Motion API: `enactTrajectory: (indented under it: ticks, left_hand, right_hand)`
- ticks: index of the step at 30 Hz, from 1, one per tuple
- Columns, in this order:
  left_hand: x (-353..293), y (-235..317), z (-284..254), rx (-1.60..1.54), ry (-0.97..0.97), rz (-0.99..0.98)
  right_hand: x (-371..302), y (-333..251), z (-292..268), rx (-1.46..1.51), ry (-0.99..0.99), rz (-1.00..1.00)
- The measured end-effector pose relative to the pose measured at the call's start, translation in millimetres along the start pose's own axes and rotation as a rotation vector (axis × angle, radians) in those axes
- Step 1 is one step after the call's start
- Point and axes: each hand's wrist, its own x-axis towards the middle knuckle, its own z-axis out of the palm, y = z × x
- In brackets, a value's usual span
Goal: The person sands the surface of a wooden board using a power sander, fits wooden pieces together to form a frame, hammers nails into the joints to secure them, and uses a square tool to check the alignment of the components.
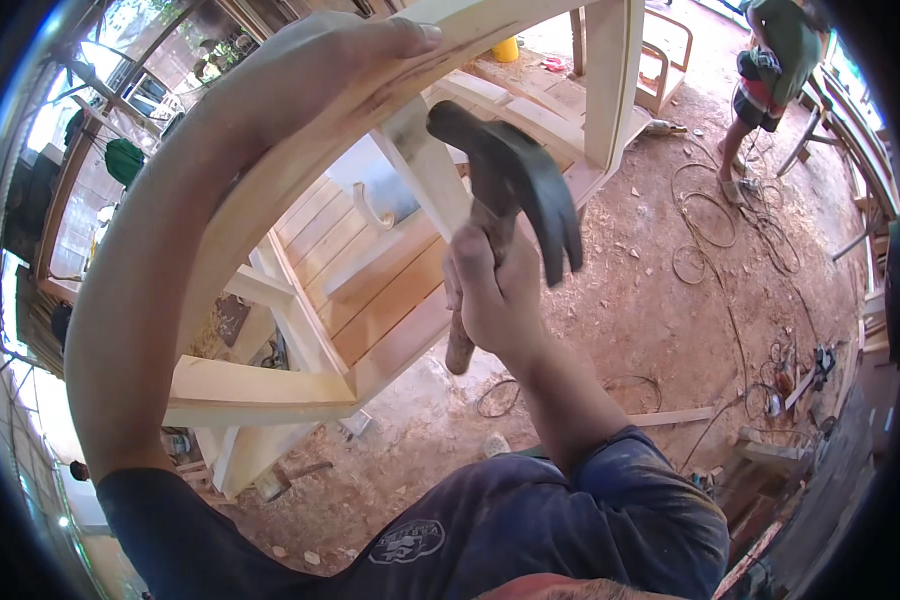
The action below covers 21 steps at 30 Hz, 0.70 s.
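My right hand point(495, 290) is wrapped round the wooden handle of a claw hammer point(530, 175). The hammer's dark head is raised in front of a pale wooden bench-like frame, with the claw pointing down to the right. Along the upper edge of this frame runs a long wooden rail point(450, 65). My left hand point(355, 48) grips it from above, thumb resting on top, while the other fingers are hidden behind the wood. Below the rail lie the frame's slats point(395, 310), with a loose-looking block across them. Where the hammer would meet the wood cannot be seen.
Reddish dirt floor strewn with wood shavings spreads to the right, with looping cables point(705, 235) on it. A plank point(675, 416) lies near my right elbow. Another person in a green top point(795, 40) stands at the far right. A yellow container point(507, 48) is behind the frame.
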Motion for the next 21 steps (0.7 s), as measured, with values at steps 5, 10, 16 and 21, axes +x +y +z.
enactTrajectory:
  ticks: [5, 10, 16, 21]
  left_hand:
    - [11.9, -19.7, 6.7, 0.118, 0.081, -0.009]
    - [-19.9, 1.7, 1.3, 0.074, -0.047, 0.051]
    - [-19.4, 2.1, -7.4, 0.183, -0.037, -0.017]
    - [5.5, -13.6, 8.4, 0.369, 0.146, -0.022]
  right_hand:
    - [8.3, -2.3, -3.3, 0.006, 0.007, -0.161]
    - [8.8, -0.8, 4.1, -0.03, 0.019, -0.038]
    - [6.5, -3.7, 2.6, -0.129, -0.059, 0.012]
    - [-8.4, -7.2, -0.1, 0.028, -0.027, -0.066]
